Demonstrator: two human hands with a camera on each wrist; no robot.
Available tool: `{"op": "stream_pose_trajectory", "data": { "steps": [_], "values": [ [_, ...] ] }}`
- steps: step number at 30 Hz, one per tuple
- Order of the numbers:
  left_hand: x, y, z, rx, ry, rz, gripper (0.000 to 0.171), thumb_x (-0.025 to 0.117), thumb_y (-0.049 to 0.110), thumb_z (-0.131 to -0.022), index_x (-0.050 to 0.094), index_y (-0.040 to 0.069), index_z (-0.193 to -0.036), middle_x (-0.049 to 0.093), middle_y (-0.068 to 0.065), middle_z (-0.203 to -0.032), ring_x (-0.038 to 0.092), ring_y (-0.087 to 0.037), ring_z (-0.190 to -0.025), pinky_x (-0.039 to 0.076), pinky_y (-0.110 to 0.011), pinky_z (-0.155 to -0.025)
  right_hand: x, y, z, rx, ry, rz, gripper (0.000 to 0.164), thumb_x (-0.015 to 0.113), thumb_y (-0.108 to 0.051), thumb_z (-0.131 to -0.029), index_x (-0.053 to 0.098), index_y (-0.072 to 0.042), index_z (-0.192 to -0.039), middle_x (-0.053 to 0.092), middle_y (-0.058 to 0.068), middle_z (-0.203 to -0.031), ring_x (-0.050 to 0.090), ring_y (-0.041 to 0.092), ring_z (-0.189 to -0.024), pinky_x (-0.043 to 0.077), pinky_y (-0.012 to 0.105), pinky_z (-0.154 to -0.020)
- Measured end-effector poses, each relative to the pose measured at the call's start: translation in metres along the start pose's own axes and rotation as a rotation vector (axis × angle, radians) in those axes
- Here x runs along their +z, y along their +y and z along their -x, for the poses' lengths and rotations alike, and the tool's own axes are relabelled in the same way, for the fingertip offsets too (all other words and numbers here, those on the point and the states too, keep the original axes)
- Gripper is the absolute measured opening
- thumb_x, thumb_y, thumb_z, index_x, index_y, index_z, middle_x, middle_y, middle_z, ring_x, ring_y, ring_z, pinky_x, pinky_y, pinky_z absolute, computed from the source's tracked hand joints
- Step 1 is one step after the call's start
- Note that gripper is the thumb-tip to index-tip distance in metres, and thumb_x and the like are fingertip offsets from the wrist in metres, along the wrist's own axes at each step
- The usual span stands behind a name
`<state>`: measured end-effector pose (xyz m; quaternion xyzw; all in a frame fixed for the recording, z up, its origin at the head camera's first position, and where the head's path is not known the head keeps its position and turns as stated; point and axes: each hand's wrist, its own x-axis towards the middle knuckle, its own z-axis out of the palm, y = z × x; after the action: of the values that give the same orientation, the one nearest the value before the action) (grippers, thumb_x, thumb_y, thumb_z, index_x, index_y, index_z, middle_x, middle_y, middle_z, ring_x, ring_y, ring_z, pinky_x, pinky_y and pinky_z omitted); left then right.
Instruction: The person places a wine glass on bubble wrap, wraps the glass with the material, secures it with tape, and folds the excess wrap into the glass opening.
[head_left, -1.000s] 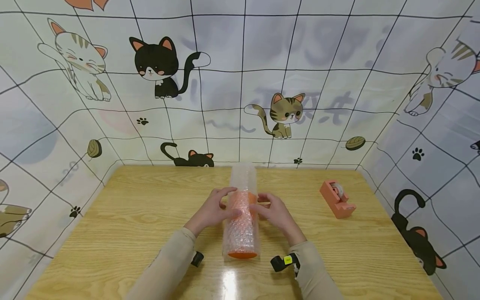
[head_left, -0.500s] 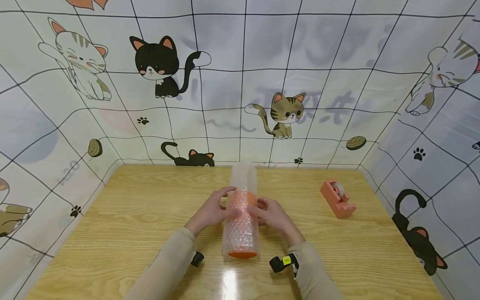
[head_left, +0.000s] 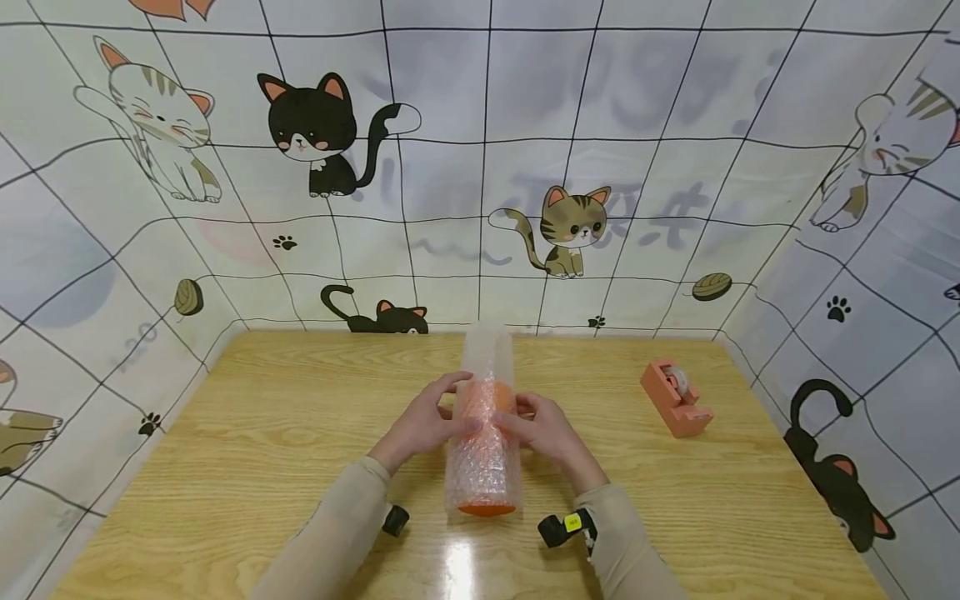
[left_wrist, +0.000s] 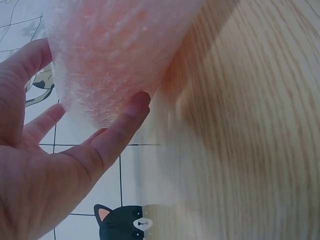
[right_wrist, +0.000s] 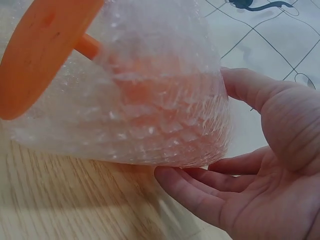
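Observation:
An orange object (right_wrist: 37, 55) with a round disc end and a thin rod lies inside a long roll of bubble wrap (head_left: 483, 471). The roll points away from me in the middle of the table, its clear far end (head_left: 487, 342) extending past the orange. My left hand (head_left: 423, 421) holds its left side, thumb on top. From the right, my right hand (head_left: 549, 427) holds it with the thumb on top and the fingers low at the side. Both wrist views show the bubble wrap between thumb and fingers. Much of the orange object is blurred by the wrap.
A coral tape dispenser (head_left: 675, 400) with a roll of clear tape stands at the right back of the wooden table (head_left: 285, 392). Cat-print cloth (head_left: 450, 167) walls the back and both sides. A small black camera sits at each wrist.
My right thumb has shifted slightly left over the roll. The near end of the bubble wrap has moved a touch to the right. My left hand has stayed nearly still.

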<state>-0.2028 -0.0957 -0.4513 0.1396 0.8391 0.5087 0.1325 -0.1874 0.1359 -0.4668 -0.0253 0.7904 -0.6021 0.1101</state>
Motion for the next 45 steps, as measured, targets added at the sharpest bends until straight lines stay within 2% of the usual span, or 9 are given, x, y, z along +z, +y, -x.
{"op": "stream_pose_trajectory", "data": {
  "steps": [6,14,21,29,40,45],
  "values": [
    [0.0,0.003,0.0,0.011,0.01,0.037,0.08,0.083,0.024,-0.09,0.04,0.028,-0.156,0.047,-0.016,-0.151,0.068,-0.032,-0.109,0.061,-0.042,-0.079,-0.002,-0.003,0.001,-0.006,0.027,0.008,0.058,0.077,-0.026,-0.094,0.058,0.004,-0.139,0.065,0.019,-0.13,0.067,0.029,-0.108,0.062,0.04,-0.082],
    [0.0,0.006,-0.003,-0.009,0.023,0.1,0.099,0.086,0.024,-0.086,0.025,0.016,-0.163,0.045,-0.013,-0.152,0.066,-0.03,-0.112,0.061,-0.042,-0.082,-0.006,-0.005,0.001,-0.048,0.028,0.01,0.061,0.079,-0.025,-0.092,0.056,0.002,-0.142,0.062,0.02,-0.133,0.068,0.028,-0.106,0.061,0.039,-0.081],
    [0.001,0.013,-0.001,0.048,0.049,0.102,0.099,0.087,0.02,-0.085,0.027,0.012,-0.163,0.042,-0.011,-0.154,0.064,-0.033,-0.114,0.061,-0.044,-0.085,-0.01,-0.009,0.003,-0.085,0.044,0.005,0.066,0.082,-0.026,-0.09,0.054,-0.005,-0.147,0.06,0.017,-0.137,0.066,0.03,-0.109,0.061,0.038,-0.081],
    [0.001,0.021,0.0,0.115,0.081,0.093,0.097,0.089,0.021,-0.083,0.031,0.014,-0.161,0.04,-0.01,-0.156,0.06,-0.034,-0.12,0.059,-0.045,-0.091,-0.015,-0.016,0.007,-0.109,0.062,-0.001,0.069,0.083,-0.027,-0.089,0.053,-0.01,-0.148,0.058,0.013,-0.142,0.062,0.032,-0.117,0.059,0.041,-0.088],
    [0.003,0.026,0.0,0.173,0.102,0.154,0.099,0.091,0.012,-0.08,0.033,0.021,-0.16,0.037,-0.005,-0.156,0.057,-0.035,-0.125,0.058,-0.046,-0.093,-0.019,-0.02,0.011,-0.166,0.064,-0.022,0.07,0.083,-0.022,-0.089,0.049,-0.014,-0.15,0.056,0.013,-0.142,0.058,0.034,-0.123,0.058,0.043,-0.092],
    [0.003,0.029,0.002,0.191,0.125,0.12,0.1,0.092,0.016,-0.079,0.034,0.022,-0.16,0.037,-0.005,-0.155,0.059,-0.032,-0.122,0.057,-0.046,-0.095,-0.02,-0.019,0.01,-0.204,0.061,-0.035,0.071,0.083,-0.017,-0.089,0.048,-0.012,-0.15,0.053,0.014,-0.145,0.059,0.035,-0.123,0.059,0.043,-0.093]
  ]
}}
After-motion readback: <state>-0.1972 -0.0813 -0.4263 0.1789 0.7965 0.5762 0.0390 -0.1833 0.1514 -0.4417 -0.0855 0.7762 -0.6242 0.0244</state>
